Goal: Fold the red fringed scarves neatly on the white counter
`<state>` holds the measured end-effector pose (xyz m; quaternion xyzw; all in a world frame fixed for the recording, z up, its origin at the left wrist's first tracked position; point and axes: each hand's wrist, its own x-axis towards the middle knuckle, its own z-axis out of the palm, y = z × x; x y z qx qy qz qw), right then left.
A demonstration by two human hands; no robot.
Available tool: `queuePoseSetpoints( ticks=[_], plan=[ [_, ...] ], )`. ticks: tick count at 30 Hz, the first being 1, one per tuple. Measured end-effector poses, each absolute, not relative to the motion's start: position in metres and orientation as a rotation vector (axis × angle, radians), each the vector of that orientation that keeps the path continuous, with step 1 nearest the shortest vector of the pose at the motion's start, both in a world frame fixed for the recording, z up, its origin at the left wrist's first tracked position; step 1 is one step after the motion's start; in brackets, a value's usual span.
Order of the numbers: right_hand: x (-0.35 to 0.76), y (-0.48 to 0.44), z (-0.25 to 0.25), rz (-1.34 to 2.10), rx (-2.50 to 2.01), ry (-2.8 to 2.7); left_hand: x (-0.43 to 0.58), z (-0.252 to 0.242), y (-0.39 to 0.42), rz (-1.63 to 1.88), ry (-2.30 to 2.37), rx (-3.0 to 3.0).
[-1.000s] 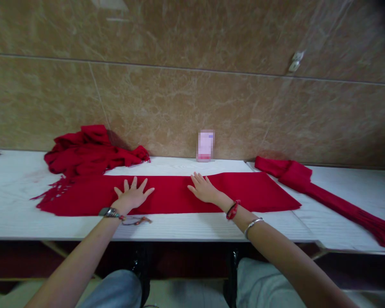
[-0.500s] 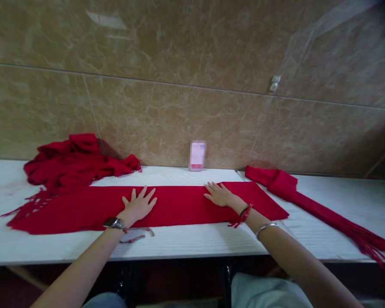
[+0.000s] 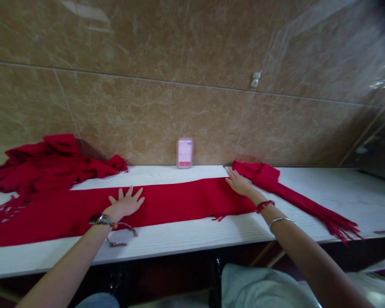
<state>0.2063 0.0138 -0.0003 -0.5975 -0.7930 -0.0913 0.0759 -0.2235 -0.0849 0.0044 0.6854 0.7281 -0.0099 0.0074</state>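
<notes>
A long red scarf [image 3: 175,203] lies flat across the white table, with fringe at its left end. My left hand [image 3: 125,205] rests on its left half, palm down with fingers spread. Near the scarf's right end, my right hand [image 3: 242,184] lies flat with fingers stretched out, hiding part of that end. Just beyond the right fingertips is a second red scarf [image 3: 271,177], folded over at its top, its narrow fringed length running toward the front right. Neither hand grips anything.
A heap of crumpled red scarves [image 3: 48,164] sits at the back left against the brown marbled wall [image 3: 154,111]. A phone-like upright object [image 3: 185,153], its face blurred, leans on the wall. The white table [image 3: 167,237] has its front edge close to my lap.
My right hand has slid rightward along the scarf to its right end, which now looks straighter. My left hand stays on the scarf. The whole view has shifted slightly to the right.
</notes>
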Motion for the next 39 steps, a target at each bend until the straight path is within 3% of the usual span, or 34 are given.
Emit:
queuePoseSetpoints(
  ticks=[6, 19, 22, 27, 39],
  plan=[
    [0.136, 0.003, -0.004, -0.113, -1.356, -2.718, -0.163, 0.012, -0.069, 0.041, 2.073, 2.336],
    [0.247, 0.014, 0.014, -0.188, -1.916, -2.362, -0.147, 0.011, -0.070, -0.011, 2.036, 2.156],
    [0.204, -0.006, 0.019, -0.215, -1.719, -2.399, -0.140, 0.013, -0.078, -0.010, 1.972, 2.327],
    [0.111, -0.062, 0.009, -0.186, -1.027, -2.621, -0.127, 0.011, -0.100, 0.007, 1.667, 2.588],
    [0.090, -0.086, 0.004, -0.292, -1.042, -2.837, -0.145, 0.006, -0.117, -0.063, 1.681, 2.533]
  ],
)
